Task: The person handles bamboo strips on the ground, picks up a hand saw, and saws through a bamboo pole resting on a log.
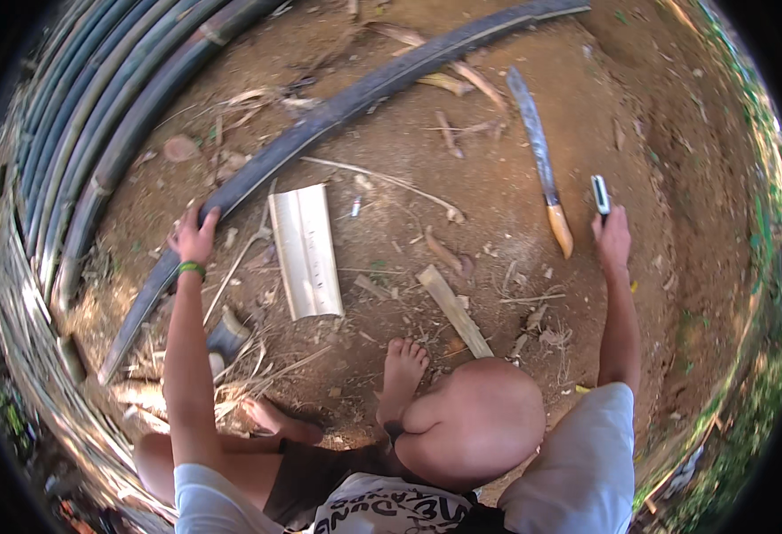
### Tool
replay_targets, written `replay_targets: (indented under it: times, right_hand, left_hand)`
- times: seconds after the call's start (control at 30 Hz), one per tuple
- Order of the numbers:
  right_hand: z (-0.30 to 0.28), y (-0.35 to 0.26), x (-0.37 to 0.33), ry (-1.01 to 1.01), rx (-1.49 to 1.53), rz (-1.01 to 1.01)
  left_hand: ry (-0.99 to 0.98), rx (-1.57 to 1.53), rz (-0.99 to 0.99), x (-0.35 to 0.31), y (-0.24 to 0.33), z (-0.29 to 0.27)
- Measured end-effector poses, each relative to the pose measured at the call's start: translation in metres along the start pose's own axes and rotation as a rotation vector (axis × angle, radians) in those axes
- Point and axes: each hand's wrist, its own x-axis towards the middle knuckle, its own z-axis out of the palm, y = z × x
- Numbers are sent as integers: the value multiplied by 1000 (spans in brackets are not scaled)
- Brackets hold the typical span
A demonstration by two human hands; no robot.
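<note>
My left hand (194,234), with a green band at the wrist, is closed over a long dark pole (338,107) that looks like bamboo and lies slantwise across the ground. Out to the right, my right hand (612,238) grips a small slim object (599,193), white with dark edges; its exact kind does not show. Left of that hand lies a machete (536,133) with a wooden handle, blade pointing away from me. Between my arms rests a pale split bamboo piece (306,252), hollow side up, with small dark marks along it.
Several long dark bamboo poles (133,116) are stacked at the far left. A flat wood strip (455,311) lies before my bent knee, and a short cut bamboo section (228,334) beside my left forearm. Dry husks and twigs litter the dirt ground (498,214).
</note>
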Motion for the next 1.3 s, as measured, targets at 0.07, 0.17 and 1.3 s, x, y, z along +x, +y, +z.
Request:
replay_targets:
  times: [0.07, 0.17, 1.3]
  right_hand:
    - [-24, -19, -6, 23, 153, 5]
    - [-55, -79, -15, 4, 375, 187]
    - [-48, -349, 6, -32, 1155, -117]
  left_hand:
    - [1, -36, -7, 2, 2, 0]
    - [-93, -36, -59, -1, -1, -16]
    - [294, -759, 429, -106, 143, -24]
